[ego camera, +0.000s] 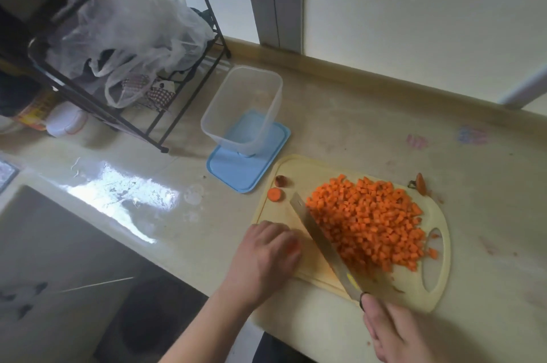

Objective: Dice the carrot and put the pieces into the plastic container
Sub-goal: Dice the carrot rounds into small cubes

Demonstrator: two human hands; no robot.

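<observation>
On cutting board (299, 169): diced carrot (370, 220) heaped just right of knife (322, 244) blade, long axis diagonal. Right hand (396, 333) curled round handle; left hand (266, 256) pinching carrot stub (293, 247). Plastic container (245, 108) empty, up-left, nearer left hand.

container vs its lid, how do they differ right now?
The plastic container is clear, deep and upright, with nothing visible inside; the lid is opaque blue, flat and shallow. The container stands on the lid; the lid lies on the counter. Both are rounded rectangles, beyond the cutting board's far left corner.
</observation>
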